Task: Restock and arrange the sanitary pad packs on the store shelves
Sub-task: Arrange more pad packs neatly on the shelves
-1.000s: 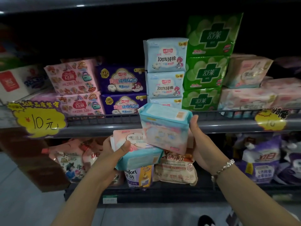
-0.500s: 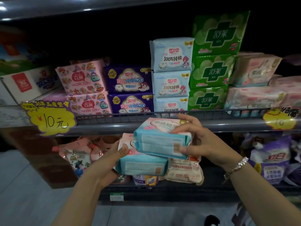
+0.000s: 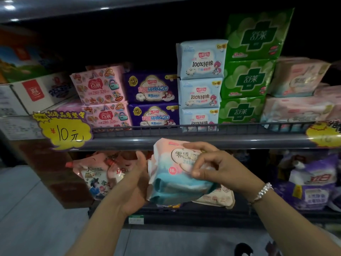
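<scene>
I hold pink-and-teal sanitary pad packs (image 3: 167, 174) in front of the grey shelf rail (image 3: 203, 140). The top pack faces me with its pink front; a teal pack edge (image 3: 177, 194) shows below it. My right hand (image 3: 219, 169) pinches the top pack from the right with curled fingers. My left hand (image 3: 134, 183) cups the packs' left edge; its fingers are mostly hidden behind them. On the shelf above stand stacked packs: pink (image 3: 99, 85), purple (image 3: 153, 89), light blue (image 3: 201, 60), green (image 3: 256, 34) and pale pink (image 3: 299, 78).
A yellow 10-yuan price tag (image 3: 62, 132) hangs on the rail at left, another tag (image 3: 323, 133) at right. A white carton (image 3: 35, 91) sits left of the pink packs. The lower shelf holds printed pouches (image 3: 96, 174) and purple bags (image 3: 313, 182).
My right hand turned its pack from upright to flat and laid it over the pack in my left hand. Both packs now sit together between my hands, pink front toward me.
</scene>
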Demonstrator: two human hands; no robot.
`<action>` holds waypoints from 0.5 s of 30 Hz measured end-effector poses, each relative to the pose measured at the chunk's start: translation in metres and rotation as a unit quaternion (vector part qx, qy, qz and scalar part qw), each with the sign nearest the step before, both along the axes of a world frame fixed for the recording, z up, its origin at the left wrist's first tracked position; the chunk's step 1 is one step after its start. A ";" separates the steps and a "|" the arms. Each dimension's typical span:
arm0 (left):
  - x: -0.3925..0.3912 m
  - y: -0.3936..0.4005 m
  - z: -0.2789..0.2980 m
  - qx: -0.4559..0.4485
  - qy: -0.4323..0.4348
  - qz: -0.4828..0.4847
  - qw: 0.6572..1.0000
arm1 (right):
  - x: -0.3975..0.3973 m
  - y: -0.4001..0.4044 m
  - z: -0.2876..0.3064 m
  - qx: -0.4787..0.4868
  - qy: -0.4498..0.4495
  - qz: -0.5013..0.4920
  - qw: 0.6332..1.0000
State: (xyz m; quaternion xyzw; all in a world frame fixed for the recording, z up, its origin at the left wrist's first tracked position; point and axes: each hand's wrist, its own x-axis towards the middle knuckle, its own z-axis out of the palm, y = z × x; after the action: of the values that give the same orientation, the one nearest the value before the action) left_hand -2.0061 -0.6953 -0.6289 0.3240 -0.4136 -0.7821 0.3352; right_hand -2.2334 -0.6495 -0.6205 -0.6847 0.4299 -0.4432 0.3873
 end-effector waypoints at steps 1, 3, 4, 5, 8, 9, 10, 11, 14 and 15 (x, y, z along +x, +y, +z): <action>-0.002 0.001 0.000 0.008 -0.002 0.002 1.000 | 0.002 -0.001 -0.002 0.003 0.016 0.001 1.000; -0.009 0.002 -0.001 0.027 -0.014 -0.001 1.000 | 0.007 -0.001 -0.003 0.006 0.039 0.000 0.999; -0.013 0.002 -0.002 0.029 -0.024 -0.006 0.999 | 0.009 0.000 -0.002 0.004 0.047 -0.005 0.999; -0.017 0.003 0.000 0.026 -0.032 -0.010 0.999 | 0.009 0.001 -0.001 -0.001 0.048 -0.017 0.999; -0.031 0.003 0.003 0.015 -0.054 0.000 0.998 | 0.001 0.003 0.001 -0.014 0.012 -0.101 0.995; -0.035 0.002 0.004 0.011 -0.051 0.010 0.999 | -0.005 0.004 0.002 -0.004 -0.023 -0.130 0.991; -0.040 0.002 0.005 0.001 -0.044 0.018 0.999 | -0.012 0.005 0.003 0.015 -0.053 -0.151 0.987; -0.044 0.002 0.007 -0.011 -0.042 0.023 0.999 | -0.019 0.007 0.004 0.041 -0.072 -0.160 0.984; -0.061 0.009 0.016 -0.054 -0.011 0.002 0.998 | -0.040 0.019 0.008 0.155 -0.154 -0.122 0.968; -0.069 0.013 0.021 -0.058 0.003 -0.009 0.998 | -0.048 0.024 0.011 0.172 -0.187 -0.107 0.961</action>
State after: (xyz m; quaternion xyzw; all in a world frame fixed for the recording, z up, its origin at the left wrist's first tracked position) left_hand -2.0753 -0.6824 -0.6074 0.2974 -0.4604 -0.7608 0.3475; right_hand -2.2814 -0.6251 -0.6100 -0.4624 0.4902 -0.5219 0.5231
